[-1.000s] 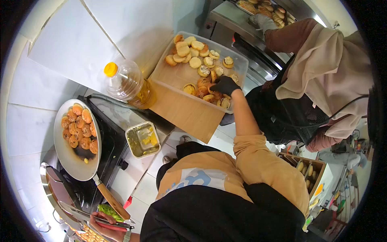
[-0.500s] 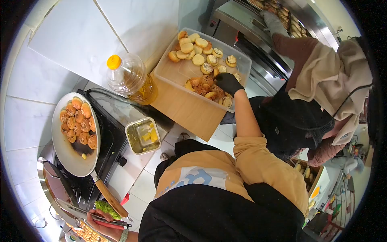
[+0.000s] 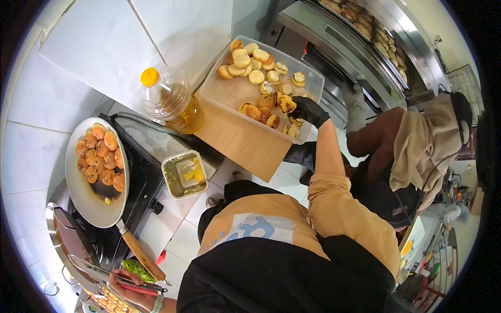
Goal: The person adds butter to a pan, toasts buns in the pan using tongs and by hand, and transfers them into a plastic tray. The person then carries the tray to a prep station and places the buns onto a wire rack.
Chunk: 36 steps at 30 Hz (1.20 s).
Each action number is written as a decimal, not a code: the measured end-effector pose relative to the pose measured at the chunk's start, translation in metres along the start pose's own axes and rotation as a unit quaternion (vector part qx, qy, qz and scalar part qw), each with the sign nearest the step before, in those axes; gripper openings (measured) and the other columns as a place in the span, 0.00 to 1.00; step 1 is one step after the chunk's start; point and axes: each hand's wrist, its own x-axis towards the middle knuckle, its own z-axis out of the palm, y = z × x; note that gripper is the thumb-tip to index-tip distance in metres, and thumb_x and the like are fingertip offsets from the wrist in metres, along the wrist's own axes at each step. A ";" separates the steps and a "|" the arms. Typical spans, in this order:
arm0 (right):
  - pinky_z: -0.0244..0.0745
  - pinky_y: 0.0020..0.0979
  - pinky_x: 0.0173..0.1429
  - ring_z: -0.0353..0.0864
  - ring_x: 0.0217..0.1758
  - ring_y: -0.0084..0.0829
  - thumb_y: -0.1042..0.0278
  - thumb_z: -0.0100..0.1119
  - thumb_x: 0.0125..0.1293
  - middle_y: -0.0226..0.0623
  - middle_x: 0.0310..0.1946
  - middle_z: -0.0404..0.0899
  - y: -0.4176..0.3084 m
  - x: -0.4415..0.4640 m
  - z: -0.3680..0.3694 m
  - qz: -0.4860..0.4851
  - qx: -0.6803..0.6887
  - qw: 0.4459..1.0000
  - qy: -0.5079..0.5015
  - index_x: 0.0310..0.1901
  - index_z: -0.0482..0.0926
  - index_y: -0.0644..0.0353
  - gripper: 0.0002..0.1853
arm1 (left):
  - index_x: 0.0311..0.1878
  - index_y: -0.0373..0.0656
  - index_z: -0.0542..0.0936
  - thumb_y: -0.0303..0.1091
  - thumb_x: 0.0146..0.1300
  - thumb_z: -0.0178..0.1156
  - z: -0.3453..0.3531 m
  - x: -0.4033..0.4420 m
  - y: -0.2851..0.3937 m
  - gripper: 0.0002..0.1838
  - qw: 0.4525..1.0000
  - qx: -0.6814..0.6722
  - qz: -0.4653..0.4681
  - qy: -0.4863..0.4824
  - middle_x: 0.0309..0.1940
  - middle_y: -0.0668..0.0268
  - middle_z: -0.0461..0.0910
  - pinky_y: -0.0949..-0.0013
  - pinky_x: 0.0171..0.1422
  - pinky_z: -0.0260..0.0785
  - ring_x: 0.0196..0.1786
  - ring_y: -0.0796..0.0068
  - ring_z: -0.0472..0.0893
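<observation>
My left hand [image 3: 134,290] is closed around a pair of metal tongs [image 3: 93,268] with red on the grip, beside the wooden handle of the frying pan [image 3: 90,207]. In the pan, several small browned buns [image 3: 100,154] lie close together, with a small yellow lump near the handle end. My right hand [image 3: 309,111], in a black glove, pinches a small bun [image 3: 286,104] over the clear plastic container [image 3: 226,93]. That container holds pale bun halves [image 3: 242,61], some topped with a whitish filling, and several browned tops.
The pan rests on a black stove [image 3: 136,180]. A bottle of oil [image 3: 185,112] with a yellow cap stands between stove and container. Nearby is a metal tin [image 3: 183,189] with yellow pieces. To the right, a person [image 3: 386,151] in mitts is at an oven [image 3: 334,39] holding trays.
My right hand has lifted slightly and moved right, now showing a bun in its fingers. The other person has lowered the mitted arm from the oven trays. My left hand stays on the tongs.
</observation>
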 end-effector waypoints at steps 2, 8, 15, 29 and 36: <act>0.73 0.33 0.47 0.78 0.41 0.36 0.67 0.54 0.58 0.43 0.41 0.77 0.006 0.011 -0.005 -0.052 -0.299 0.953 0.020 0.48 0.73 0.66 0.18 | 0.33 0.45 0.73 0.45 0.62 0.51 0.000 0.001 0.000 0.13 1.000 -0.004 -0.001 -0.013 0.18 0.67 0.72 0.82 0.11 0.51 0.09 0.82 0.63; 0.72 0.35 0.50 0.78 0.44 0.39 0.67 0.64 0.48 0.44 0.43 0.78 -0.014 0.002 0.058 -0.117 -0.589 0.781 0.170 0.47 0.76 0.60 0.22 | 0.33 0.45 0.73 0.45 0.63 0.51 -0.001 0.002 0.001 0.13 0.999 -0.022 -0.003 -0.028 0.18 0.67 0.73 0.81 0.10 0.51 0.09 0.81 0.63; 0.71 0.37 0.53 0.75 0.50 0.43 0.75 0.57 0.47 0.44 0.46 0.77 -0.004 0.061 0.078 -0.261 -0.756 0.600 0.012 0.43 0.79 0.53 0.17 | 0.33 0.44 0.73 0.44 0.63 0.50 -0.005 0.007 0.001 0.14 0.998 -0.022 0.004 -0.052 0.18 0.66 0.73 0.81 0.09 0.50 0.08 0.81 0.63; 0.77 0.34 0.53 0.75 0.50 0.36 0.71 0.54 0.63 0.44 0.49 0.72 -0.033 0.034 0.055 -0.083 0.078 0.989 -0.093 0.56 0.66 0.70 0.21 | 0.33 0.45 0.71 0.44 0.64 0.49 -0.022 0.002 -0.004 0.13 0.999 -0.037 0.003 -0.038 0.19 0.67 0.72 0.82 0.09 0.53 0.09 0.82 0.64; 0.70 0.37 0.53 0.75 0.50 0.44 0.61 0.62 0.51 0.45 0.46 0.77 -0.036 0.059 0.085 -0.070 -0.742 0.666 -0.030 0.42 0.79 0.64 0.19 | 0.33 0.45 0.71 0.45 0.64 0.49 -0.007 -0.004 0.002 0.13 0.999 -0.024 0.000 -0.028 0.18 0.66 0.72 0.81 0.08 0.53 0.08 0.80 0.64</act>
